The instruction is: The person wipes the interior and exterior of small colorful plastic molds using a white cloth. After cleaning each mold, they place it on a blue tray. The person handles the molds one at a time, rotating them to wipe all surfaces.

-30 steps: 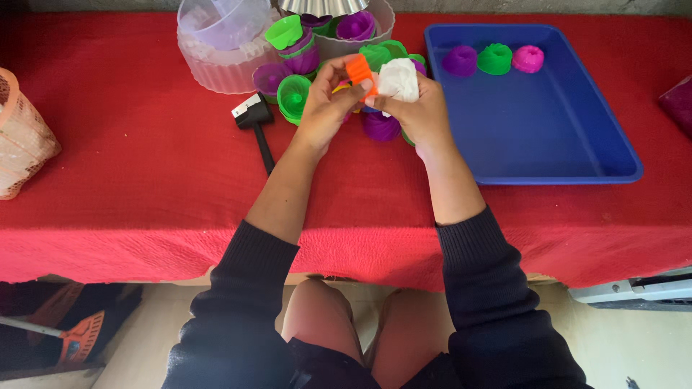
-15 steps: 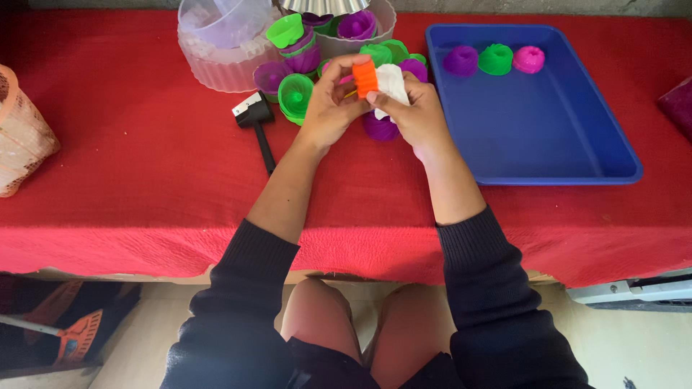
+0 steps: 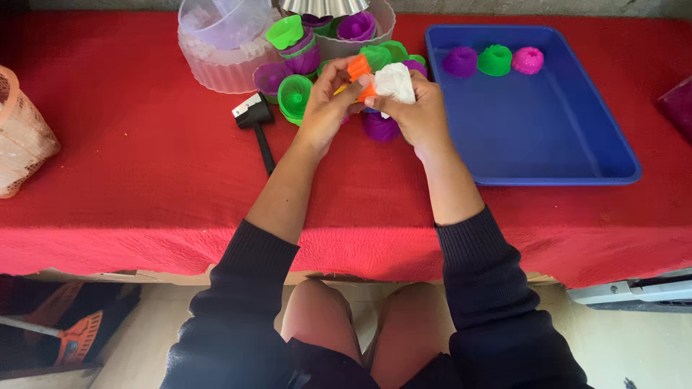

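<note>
My left hand (image 3: 328,108) grips a small orange fluted mould (image 3: 358,70) above the red tablecloth. My right hand (image 3: 414,112) presses a crumpled white cloth (image 3: 394,81) against that mould. Just beyond and under my hands lies a heap of green moulds (image 3: 295,96) and purple moulds (image 3: 378,128). To the right, a blue tray (image 3: 548,144) holds a purple mould (image 3: 460,61), a green mould (image 3: 494,59) and a pink mould (image 3: 528,60) in a row along its far side.
A clear plastic container (image 3: 223,43) and a clear bowl (image 3: 382,25) with more moulds stand at the back. A black-handled tool (image 3: 257,122) lies left of my hands. A peach mesh basket (image 3: 21,137) sits at the far left. The table's front edge runs below my forearms.
Both hands have shifted slightly, turning the orange mould while the white cloth moves over it. Everything else stays as it was.
</note>
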